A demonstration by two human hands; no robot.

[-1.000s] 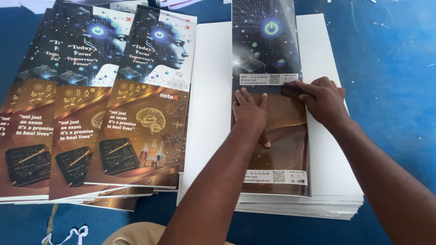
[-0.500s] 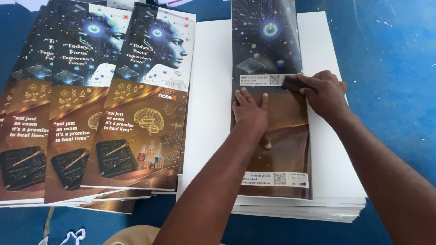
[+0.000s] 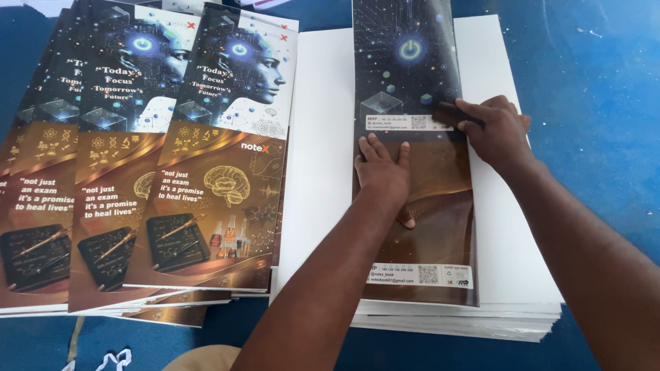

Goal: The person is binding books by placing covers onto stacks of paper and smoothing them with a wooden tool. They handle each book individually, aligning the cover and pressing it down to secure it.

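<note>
Folded cover sheet (image 3: 419,227) is pinned flat under the spread left hand (image 3: 382,172) atop the white stack (image 3: 512,227), its fold being pressed by the right hand (image 3: 496,132); finished covers (image 3: 213,172) are piled beyond the left hand.

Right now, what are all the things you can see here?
Folded cover sheet: one, dark blue and brown, lying on the white stack under both hands.
White sheets: one stack, white, middle of the surface.
Printed covers: several overlapping, blue, white and brown, left of the white stack.
Surface: one, blue, under everything.
Left hand: flat on the cover sheet.
Right hand: pressing the cover sheet's right edge.
</note>
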